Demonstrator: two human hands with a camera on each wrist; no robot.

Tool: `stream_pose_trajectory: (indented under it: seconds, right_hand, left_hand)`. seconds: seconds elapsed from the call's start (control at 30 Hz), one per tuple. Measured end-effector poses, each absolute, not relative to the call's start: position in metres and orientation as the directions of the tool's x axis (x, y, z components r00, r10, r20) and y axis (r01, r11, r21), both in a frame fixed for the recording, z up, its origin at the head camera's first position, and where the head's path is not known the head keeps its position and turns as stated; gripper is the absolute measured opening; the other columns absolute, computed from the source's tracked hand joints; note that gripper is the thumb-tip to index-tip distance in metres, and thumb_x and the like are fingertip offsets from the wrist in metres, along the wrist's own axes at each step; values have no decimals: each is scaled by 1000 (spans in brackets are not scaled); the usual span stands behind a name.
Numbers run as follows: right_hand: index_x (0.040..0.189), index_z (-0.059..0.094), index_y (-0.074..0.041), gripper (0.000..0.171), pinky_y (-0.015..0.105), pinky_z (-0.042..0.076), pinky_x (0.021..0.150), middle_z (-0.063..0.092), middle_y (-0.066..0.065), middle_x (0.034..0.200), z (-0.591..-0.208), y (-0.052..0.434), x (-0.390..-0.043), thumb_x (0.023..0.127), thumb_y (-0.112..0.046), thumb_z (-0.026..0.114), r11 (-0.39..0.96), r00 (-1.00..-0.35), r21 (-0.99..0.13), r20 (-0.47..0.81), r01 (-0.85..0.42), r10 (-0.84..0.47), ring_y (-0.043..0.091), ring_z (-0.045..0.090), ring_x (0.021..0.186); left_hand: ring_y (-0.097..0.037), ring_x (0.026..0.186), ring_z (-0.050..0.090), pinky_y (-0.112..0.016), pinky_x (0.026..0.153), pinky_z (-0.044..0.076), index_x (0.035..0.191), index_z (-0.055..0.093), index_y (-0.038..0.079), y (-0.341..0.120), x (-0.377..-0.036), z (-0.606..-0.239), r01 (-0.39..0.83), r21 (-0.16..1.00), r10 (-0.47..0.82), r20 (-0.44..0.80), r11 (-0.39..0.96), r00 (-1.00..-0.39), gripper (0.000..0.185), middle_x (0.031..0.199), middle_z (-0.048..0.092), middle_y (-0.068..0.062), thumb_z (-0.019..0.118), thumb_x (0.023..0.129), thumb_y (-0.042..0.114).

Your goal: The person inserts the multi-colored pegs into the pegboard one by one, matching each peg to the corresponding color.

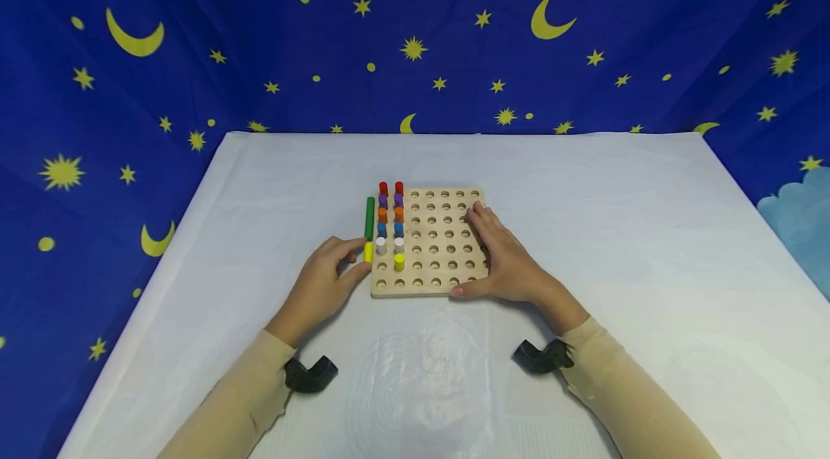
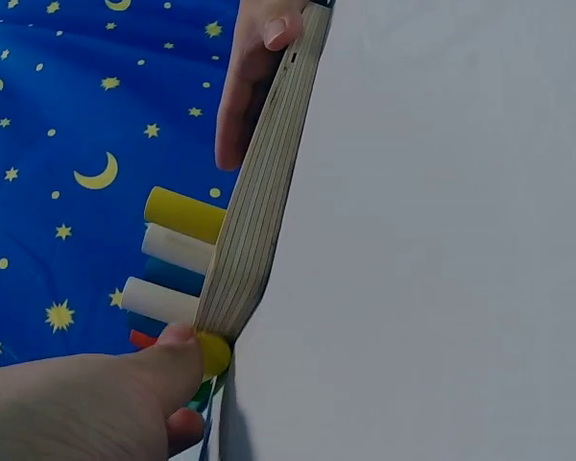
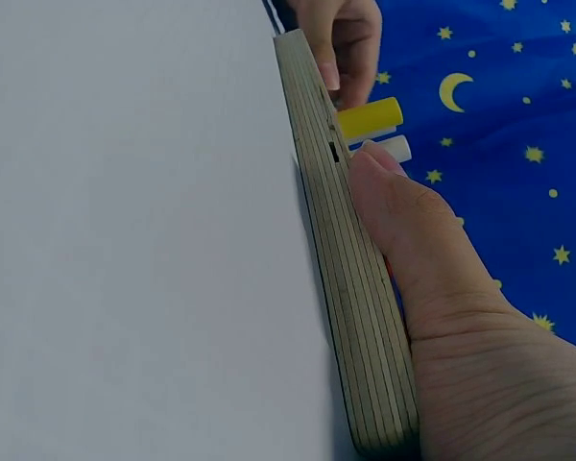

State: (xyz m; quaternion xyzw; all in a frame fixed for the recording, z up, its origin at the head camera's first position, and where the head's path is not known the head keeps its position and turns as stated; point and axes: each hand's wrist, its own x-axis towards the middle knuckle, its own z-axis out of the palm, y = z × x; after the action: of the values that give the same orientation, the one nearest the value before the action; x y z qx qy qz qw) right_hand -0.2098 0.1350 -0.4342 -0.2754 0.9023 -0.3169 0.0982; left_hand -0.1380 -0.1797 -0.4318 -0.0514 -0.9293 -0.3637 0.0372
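Observation:
A square wooden pegboard (image 1: 433, 235) lies on the table between both hands. My left hand (image 1: 326, 279) pinches a yellow peg (image 1: 368, 252) between thumb and forefinger, lying lengthwise along the board's left edge. Beyond it, along the same edge, is a green length of peg (image 1: 369, 218). My right hand (image 1: 512, 257) rests at the board's right side, fingers straight over the right edge and thumb at the front edge. Two left columns hold upright pegs in red, purple, orange, blue and white (image 1: 398, 245); one yellow peg (image 1: 399, 262) stands in the second column.
Rows of bare holes fill the rest of the board, some under the right hand. A white cloth (image 1: 421, 372) covers the table, and a blue curtain (image 1: 363, 34) with stars and moons hangs behind. Dark wrist mounts (image 1: 313, 375) sit by both sleeves.

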Motion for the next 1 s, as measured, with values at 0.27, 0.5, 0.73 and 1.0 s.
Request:
stream_pose_trajectory:
  seconds: [0.27, 0.5, 0.73, 1.0]
  right_hand:
    - [161, 7, -15, 137, 55, 8, 123, -3, 5, 168, -435, 134, -210, 61, -60, 88, 654, -828, -617, -8, -437, -561, 24, -3, 156]
    - [161, 7, -14, 137, 58, 8, 122, -2, 6, 168, -433, 134, -210, 60, -59, 89, 647, -826, -624, -5, -438, -564, 27, -2, 156]
    - [161, 6, -17, 136, 56, 8, 122, -4, 3, 168, -432, 136, -210, 61, -60, 88, 657, -832, -625, -21, -421, -554, 24, -4, 156]
    - [161, 6, -17, 136, 56, 8, 122, -3, 3, 168, -432, 135, -209, 61, -60, 88, 654, -829, -625, -20, -426, -558, 25, -3, 156]
  left_hand:
    - [-16, 80, 47, -28, 70, 41, 125, 60, 14, -187, -137, -433, 116, 717, 110, 55, 687, -992, 40, 103, 64, -1, 75, 90, 25]
    - [-15, 74, 48, -25, 65, 39, 124, 59, 20, -188, -137, -434, 104, 789, 87, 64, 606, -994, 37, 99, 73, 1, 75, 90, 22]
    - [-15, 73, 46, -24, 61, 37, 122, 60, 21, -175, -138, -435, 119, 867, 53, 107, 483, -993, 37, 97, 72, -1, 75, 89, 25]
    - [-13, 73, 51, -24, 64, 45, 114, 63, 14, -159, -137, -436, 254, 761, 60, 274, 597, -960, 32, 101, 66, -3, 78, 86, 15]
